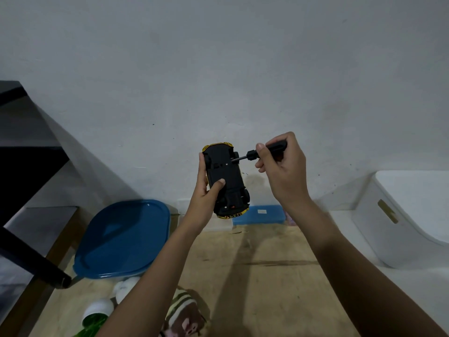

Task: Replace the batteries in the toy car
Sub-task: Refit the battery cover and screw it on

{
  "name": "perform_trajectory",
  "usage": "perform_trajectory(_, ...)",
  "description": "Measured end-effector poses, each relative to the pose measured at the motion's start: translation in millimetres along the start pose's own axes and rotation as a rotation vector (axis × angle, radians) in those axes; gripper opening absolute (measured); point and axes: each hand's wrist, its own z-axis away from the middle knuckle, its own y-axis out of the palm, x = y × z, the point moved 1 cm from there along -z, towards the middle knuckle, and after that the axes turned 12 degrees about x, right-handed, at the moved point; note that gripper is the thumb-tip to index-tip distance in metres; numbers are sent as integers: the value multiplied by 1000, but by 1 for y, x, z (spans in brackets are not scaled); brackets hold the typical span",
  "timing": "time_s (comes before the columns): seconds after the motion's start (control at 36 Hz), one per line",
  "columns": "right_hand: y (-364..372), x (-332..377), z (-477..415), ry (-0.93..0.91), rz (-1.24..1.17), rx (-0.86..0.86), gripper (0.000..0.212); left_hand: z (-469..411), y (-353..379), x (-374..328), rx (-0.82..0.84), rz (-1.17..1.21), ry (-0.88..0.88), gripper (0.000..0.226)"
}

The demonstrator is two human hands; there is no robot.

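Nearest the camera, at 7 o'clock along the bottom edge, a striped stuffed toy [184,312] lies on the wooden surface [267,276], with a green bottle with a white cap [97,312] at its 9 o'clock side. Both forearms rise from the bottom edge toward frame centre.

At 9 o'clock from the forearms sits a blue lidded tub [124,237]; a black frame leg [31,261] crosses just left of it. At 3 o'clock stands a white storage bin [410,215]. A small blue box [257,215] rests against the wall [218,69], at 6 o'clock from the hands.

Left hand [206,190] holds the toy car [226,181] upside down, black underside facing the camera, yellow body showing at both ends. Thumb presses on the underside; fingers wrap the far left edge. Grip closed firmly on the car.

Right hand [281,164] is closed around the black handle of a screwdriver [257,153]. Shaft points toward 8 o'clock; tip meets the car's underside near the upper axle. Whether the tip sits in a screw is too small to tell.

Car is held in the air in front of the wall, above the surface.
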Motion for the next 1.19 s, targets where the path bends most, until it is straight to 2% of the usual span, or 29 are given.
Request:
perform_trajectory(0.75, 4, -8, -1, -9, 80, 35, 13, -1, 5, -1, 17, -91, 41, 75)
perform_trajectory(0.83, 3, -7, -2, -64, 220, 70, 17, -2, 4, 1, 16, -187, 60, 76)
perform_trajectory(0.97, 2, 0, -2, -141, 456, 174, 19, -1, 1, 2, -30, -495, 45, 76)
perform_trajectory(1.08, 6, 0, -6, -100, 508, 280, 14, 1, 1, 3, -28, -666, 46, 73)
perform_trajectory(1.19, 1, -2, -7, -48, 472, 351, 12, 4, 0, 2, -46, -730, 53, 72)
